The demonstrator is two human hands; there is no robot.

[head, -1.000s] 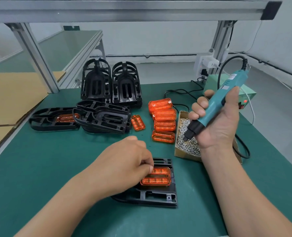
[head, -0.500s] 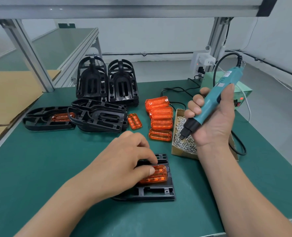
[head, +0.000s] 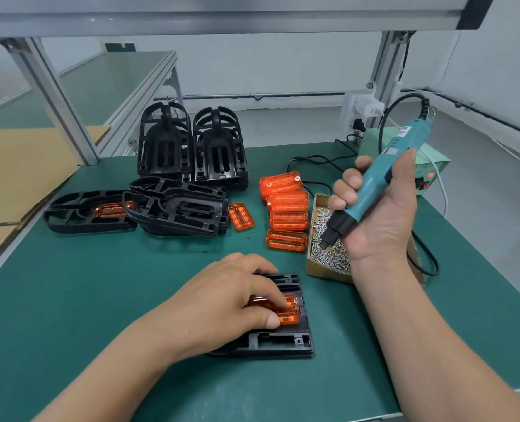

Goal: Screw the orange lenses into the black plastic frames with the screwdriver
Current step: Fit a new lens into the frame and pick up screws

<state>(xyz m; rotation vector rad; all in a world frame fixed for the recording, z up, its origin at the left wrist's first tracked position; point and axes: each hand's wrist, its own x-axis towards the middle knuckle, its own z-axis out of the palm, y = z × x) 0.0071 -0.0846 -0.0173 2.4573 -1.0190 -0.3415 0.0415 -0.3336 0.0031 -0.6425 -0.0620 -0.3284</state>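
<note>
A black plastic frame [head: 280, 345] lies flat near the table's front edge, with an orange lens [head: 292, 315] seated in it. My left hand [head: 228, 303] lies over the frame and pinches the lens between thumb and fingertips, hiding its left part. To the right and higher, my right hand [head: 383, 220] grips the teal electric screwdriver [head: 374, 181]. Its black tip points down at a cardboard box of screws [head: 316, 269]. Several spare orange lenses [head: 287, 220] are lined up left of that box.
Black frames [head: 179, 208] are stacked at centre left, two more stand upright [head: 191, 147] behind them. A frame with a lens in it [head: 85, 211] lies far left, a loose lens [head: 240, 216] beside the stack. The green power unit [head: 432, 172] and cable [head: 429, 263] sit right.
My left hand has slid from pinching the lens's right end to lying over the lens, thumb now at its near edge. The right hand and screwdriver have barely moved.
</note>
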